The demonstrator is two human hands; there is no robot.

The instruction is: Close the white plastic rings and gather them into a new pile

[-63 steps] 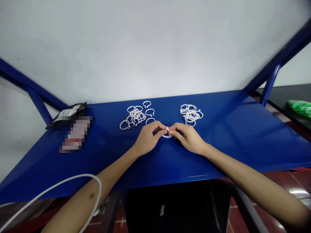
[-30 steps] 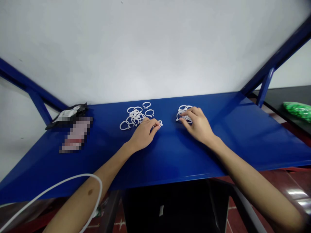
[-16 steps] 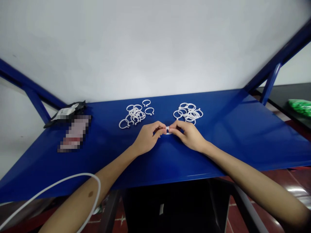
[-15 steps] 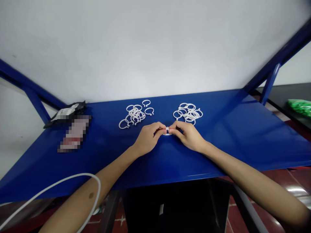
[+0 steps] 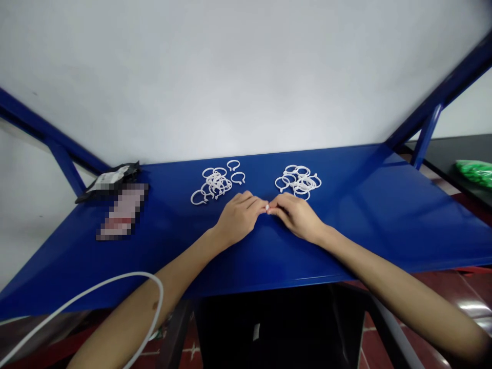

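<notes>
My left hand (image 5: pixel 237 216) and my right hand (image 5: pixel 298 215) meet at the middle of the blue table. Their fingertips are pinched together on a small white plastic ring (image 5: pixel 267 207). Only a bit of its white end shows; the fingers hide the rest. Beyond my left hand lies a pile of white plastic rings (image 5: pixel 217 181), several with a visible gap between knobbed ends. A second pile of similar rings (image 5: pixel 306 183) lies beyond my right hand, and most of these look closed.
The blue table (image 5: pixel 365 215) backs onto a pale wall. At its left lie a black plastic package (image 5: pixel 109 179) and a blurred-out pinkish item (image 5: pixel 125 210). A white cable (image 5: pixel 103 279) loops over my left forearm. Green bagged items (image 5: pixel 474 171) sit at far right.
My fingertips have come closer together, and the ring's lower arc that showed between them is now hidden. My left hand has turned, its back more upward. Both piles look the same.
</notes>
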